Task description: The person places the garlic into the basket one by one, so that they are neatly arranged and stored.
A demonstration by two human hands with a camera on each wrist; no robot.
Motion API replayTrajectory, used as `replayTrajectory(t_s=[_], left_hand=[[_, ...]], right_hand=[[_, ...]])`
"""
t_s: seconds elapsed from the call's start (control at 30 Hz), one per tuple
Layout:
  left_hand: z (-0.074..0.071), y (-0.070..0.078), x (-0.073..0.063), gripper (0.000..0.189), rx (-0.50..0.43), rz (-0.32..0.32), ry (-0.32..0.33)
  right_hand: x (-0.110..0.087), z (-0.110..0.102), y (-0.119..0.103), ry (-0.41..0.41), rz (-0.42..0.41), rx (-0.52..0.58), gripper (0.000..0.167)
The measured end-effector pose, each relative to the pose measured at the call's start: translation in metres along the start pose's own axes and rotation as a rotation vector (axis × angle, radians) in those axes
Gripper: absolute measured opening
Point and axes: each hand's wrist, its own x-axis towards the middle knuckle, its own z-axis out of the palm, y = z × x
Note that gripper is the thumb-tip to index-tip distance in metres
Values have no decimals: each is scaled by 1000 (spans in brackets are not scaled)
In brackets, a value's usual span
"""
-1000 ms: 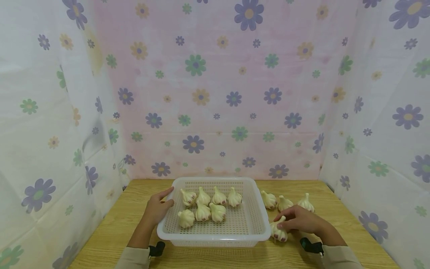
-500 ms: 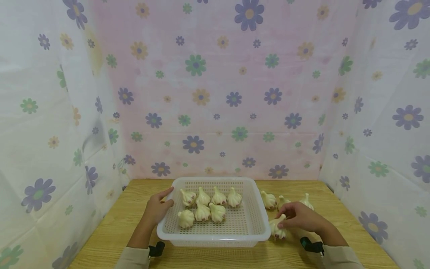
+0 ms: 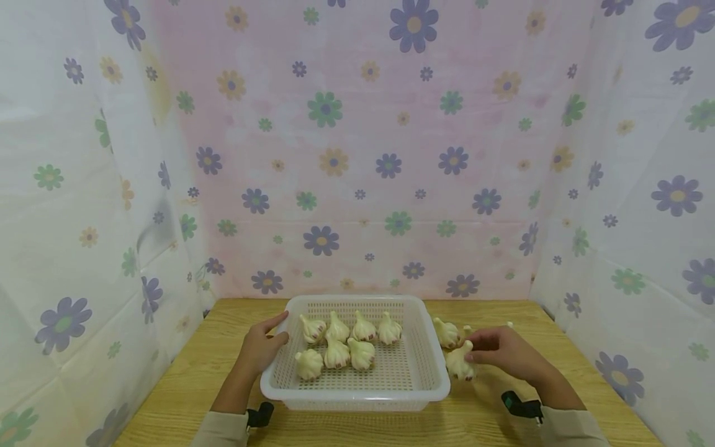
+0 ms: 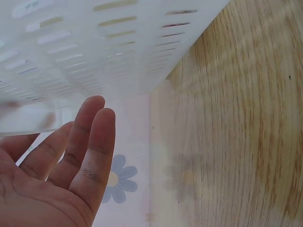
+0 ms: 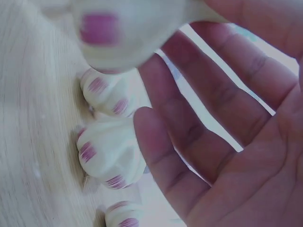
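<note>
A person works garlic at a wood-grained desk [image 3: 184, 385], the right hand [image 3: 505, 354] pinching one bulb [image 3: 460, 363] by its neck just outside the right side of a white slotted basket [image 3: 357, 395]. The left hand [image 3: 262, 347] rests against the basket's opposite rim, its fingers extended. Plain purple patches [image 5: 99, 29] mark the bulbs in the close view from the right wrist; a small green spot shows on the black device [image 3: 522, 406] at that wrist. Seven bulbs [image 3: 337, 352] sit in the basket, four along the far side and three in front, leaving its right part bare. Others [image 3: 447, 333] lie on the desk beyond the right hand, partly hidden by it. Pale sheets [image 3: 363, 130] enclose the desk on three sides, pinkish at the back, whiter and creased at the sides, printed with purple, green and orange flowers.
</note>
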Motion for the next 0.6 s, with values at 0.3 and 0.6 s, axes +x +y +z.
replayTrajectory(t_s=[0.3,0.6], left_hand=[[1,-2,1,60,-2,-5,5],[0,-1,0,60,-8,3,5]], right_hand=[[-2,-1,-8,77,26,-3,44],[-4,-1,-21,159,-44,-61,31]])
